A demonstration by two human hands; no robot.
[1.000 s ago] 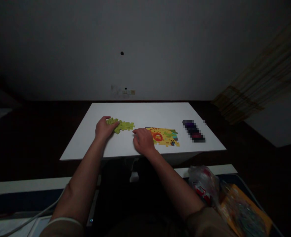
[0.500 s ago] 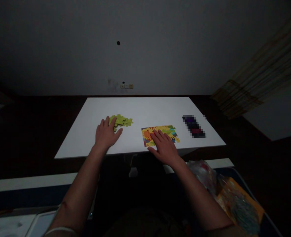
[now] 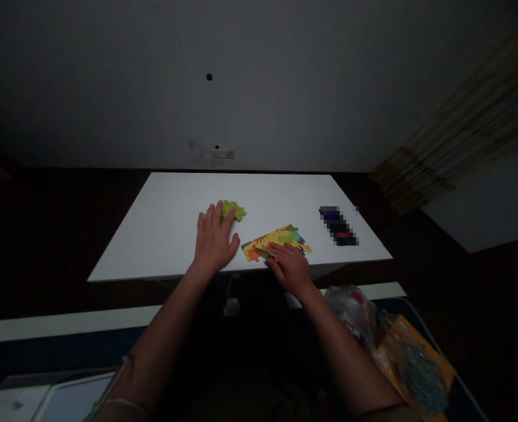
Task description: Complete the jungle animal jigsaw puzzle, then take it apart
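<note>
My left hand (image 3: 215, 239) lies with its fingers spread over green puzzle pieces (image 3: 233, 210), which show past its fingertips. To the right, my right hand (image 3: 290, 268) is at the near edge of a yellow puzzle section (image 3: 270, 237) with a sun and coloured shapes. Its thumb and fingers are closed on a folded-up part of the puzzle (image 3: 265, 253), whose green-grey underside shows. Both puzzle groups rest on the white table (image 3: 175, 199).
A dark, pixelated object (image 3: 338, 225) lies on the table's right side. Plastic bags (image 3: 351, 310) and an orange packet (image 3: 444, 369) sit at the lower right. A white tray (image 3: 76, 398) is at the lower left. Wall sockets (image 3: 222, 154) show behind.
My left hand has shifted right along with the green pieces. My right hand has closed on the yellow puzzle, which is now tilted, with a near part bent up. The view has shifted slightly.
</note>
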